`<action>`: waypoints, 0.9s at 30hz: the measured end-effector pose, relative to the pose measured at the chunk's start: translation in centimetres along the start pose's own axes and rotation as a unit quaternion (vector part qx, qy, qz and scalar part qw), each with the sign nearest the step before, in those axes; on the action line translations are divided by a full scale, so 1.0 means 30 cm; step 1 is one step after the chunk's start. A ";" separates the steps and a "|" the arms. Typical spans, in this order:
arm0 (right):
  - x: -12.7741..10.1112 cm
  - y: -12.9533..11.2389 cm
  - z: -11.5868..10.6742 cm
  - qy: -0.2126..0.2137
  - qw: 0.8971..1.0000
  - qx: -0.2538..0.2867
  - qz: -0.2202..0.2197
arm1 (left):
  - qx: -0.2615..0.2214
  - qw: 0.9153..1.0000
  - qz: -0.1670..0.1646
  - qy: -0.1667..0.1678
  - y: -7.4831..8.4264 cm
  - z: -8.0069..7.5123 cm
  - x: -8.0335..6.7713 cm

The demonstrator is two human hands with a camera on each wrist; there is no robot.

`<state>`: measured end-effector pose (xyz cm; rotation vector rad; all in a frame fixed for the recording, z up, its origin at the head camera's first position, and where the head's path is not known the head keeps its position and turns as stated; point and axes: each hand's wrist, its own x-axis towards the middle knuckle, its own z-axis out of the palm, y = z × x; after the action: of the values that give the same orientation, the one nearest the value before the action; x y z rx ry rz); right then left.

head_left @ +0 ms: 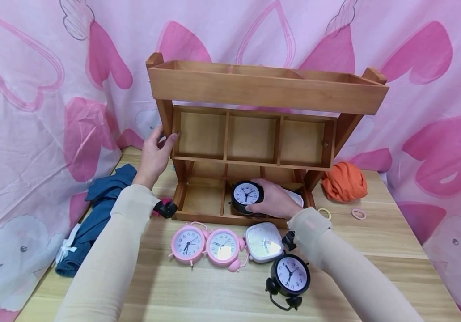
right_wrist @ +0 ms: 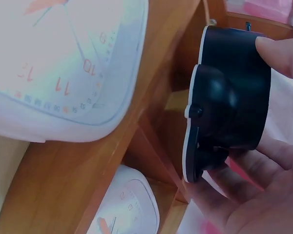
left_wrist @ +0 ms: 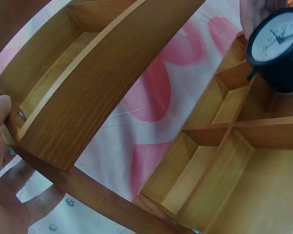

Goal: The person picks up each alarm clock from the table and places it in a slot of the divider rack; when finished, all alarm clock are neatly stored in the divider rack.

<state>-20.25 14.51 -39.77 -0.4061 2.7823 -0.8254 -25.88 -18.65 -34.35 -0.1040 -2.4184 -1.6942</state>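
A three-tier wooden rack (head_left: 270, 91) with divided trays stands in front of me. My left hand (head_left: 152, 158) grips its left side post, thumb at the middle tray's end and fingers behind the post (left_wrist: 95, 195). My right hand (head_left: 275, 200) holds a black twin-bell alarm clock (head_left: 246, 197), its face toward me, at the bottom tier's middle compartment. In the right wrist view, thumb and fingers span the black clock's (right_wrist: 239, 87) body. A white square clock (right_wrist: 129, 207) sits in the compartment to its right, partly hidden by the hand in the head view.
Before the rack lie two pink alarm clocks (head_left: 188, 243), a white square clock (head_left: 264, 242) and another black alarm clock (head_left: 290, 273). Blue cloth (head_left: 107, 205) lies left; orange cloth (head_left: 344, 182) and two hair ties (head_left: 358, 214) are right. Pink patterned curtain (head_left: 230, 27) hangs behind.
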 end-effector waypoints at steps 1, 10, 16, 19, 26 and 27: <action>0.008 -0.001 0.005 -0.003 1.000 -0.006 -0.003 | 0.000 1.000 0.000 0.000 0.000 0.000 0.000; 0.061 -0.007 0.046 -0.025 0.996 -0.077 -0.029 | 0.005 1.000 -0.008 -0.001 0.005 -0.002 -0.004; 0.077 -0.020 0.066 -0.040 0.993 -0.110 -0.020 | 0.001 1.000 -0.009 -0.002 0.006 -0.003 -0.009; 0.086 -0.029 0.075 -0.042 0.993 -0.108 -0.017 | -0.001 1.000 -0.009 -0.001 0.007 -0.004 -0.010; 0.091 -0.021 0.074 -0.059 0.991 -0.119 -0.010 | -0.002 1.000 -0.008 -0.005 0.009 0.000 -0.010; 0.089 -0.018 0.069 -0.059 0.991 -0.122 -0.015 | -0.001 1.000 -0.010 -0.006 0.011 0.000 -0.012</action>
<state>-22.07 12.18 -41.48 -0.5203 2.7774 -0.4506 -25.46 -18.52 -34.10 -0.0903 -2.4341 -1.7084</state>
